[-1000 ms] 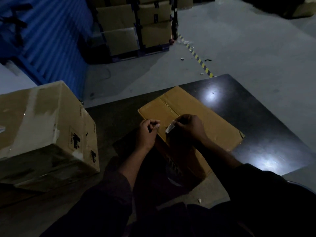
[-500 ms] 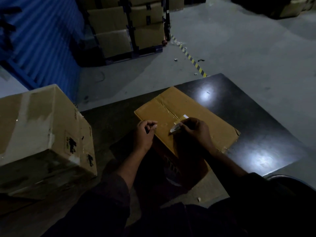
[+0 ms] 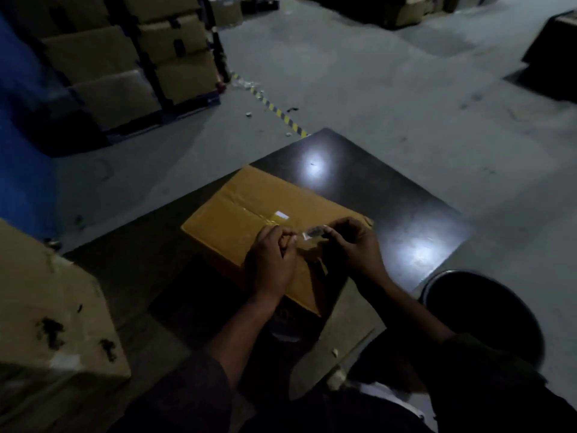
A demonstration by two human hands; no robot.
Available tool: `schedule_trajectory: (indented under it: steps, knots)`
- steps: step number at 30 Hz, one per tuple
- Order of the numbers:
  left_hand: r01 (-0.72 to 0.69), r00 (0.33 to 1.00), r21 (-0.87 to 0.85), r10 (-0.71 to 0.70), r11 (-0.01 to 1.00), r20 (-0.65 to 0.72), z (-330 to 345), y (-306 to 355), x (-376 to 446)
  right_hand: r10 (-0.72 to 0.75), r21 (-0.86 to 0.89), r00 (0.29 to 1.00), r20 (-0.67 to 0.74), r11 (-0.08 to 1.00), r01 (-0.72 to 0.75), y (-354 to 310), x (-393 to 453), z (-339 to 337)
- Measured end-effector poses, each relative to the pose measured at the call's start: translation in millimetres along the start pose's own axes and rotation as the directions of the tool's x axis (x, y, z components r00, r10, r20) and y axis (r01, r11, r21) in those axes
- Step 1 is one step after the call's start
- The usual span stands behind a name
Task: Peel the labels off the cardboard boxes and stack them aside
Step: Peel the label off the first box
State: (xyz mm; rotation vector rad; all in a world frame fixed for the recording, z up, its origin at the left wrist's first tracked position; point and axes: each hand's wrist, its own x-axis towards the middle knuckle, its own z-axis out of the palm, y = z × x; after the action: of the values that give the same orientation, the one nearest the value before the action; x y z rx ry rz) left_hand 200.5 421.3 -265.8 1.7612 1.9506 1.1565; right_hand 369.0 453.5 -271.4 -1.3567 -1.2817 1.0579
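Both hands sit close together above the flat brown cardboard box on the dark glossy table. Right hand pinches a small pale label strip between its fingertips, lifted off the box top. Left hand has fingers curled, tips just beside the strip; can't tell if it's gripping. Small white label remnant on the tape seam. 1 larger worn cardboard box at left, round black bin at right.

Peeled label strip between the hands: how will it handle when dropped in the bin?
The label strip, pinched by the right hand above the box, looks thin, so probably floppy and very light. Its adhesive may cling to the fingers, so it might not drop cleanly.
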Motion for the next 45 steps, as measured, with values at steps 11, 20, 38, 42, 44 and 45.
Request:
schedule_trajectory:
  steps: [11, 20, 38, 42, 44, 45]
  knots:
    - [-0.221, 0.932, -0.237, 0.277, 0.946, 0.235, 90.4, 84.4, -38.2, 0.194, 0.123, 0.891, -0.41, 0.98, -0.157, 44.6, -42.3, -123.4]
    - [-0.225, 0.646, -0.181, 0.286, 0.957, 0.708, 210.7, 140.6, -71.8, 0.419, 0.104, 0.616, -0.667, 0.871, -0.48, 152.7, -65.1, -231.4]
    - [-0.09, 0.423, 0.158, -0.106, 0.983, 0.9, 334.2, 158.4, -117.3, 0.684, 0.046, 0.513, -0.518, 0.622, -0.782, 253.3, -62.6, -309.3]
    - [-0.079, 0.447, 0.145, -0.095, 0.986, 0.889, 332.0, 160.2, -114.3, 0.696, 0.044, 0.51, -0.506, 0.611, -0.791, 257.3, -56.9, -309.6]
    - [-0.073, 0.461, 0.135, -0.087, 0.988, 0.883, 330.3, 160.9, -111.9, 0.686, 0.02, 0.516, -0.514, 0.61, -0.792, 256.1, -54.2, -307.9]
    - [-0.067, 0.473, 0.135, -0.088, 0.989, 0.877, 328.4, 161.9, -110.6, 0.673, 0.005, 0.53, -0.515, 0.621, -0.784, 254.0, -52.5, -306.0]
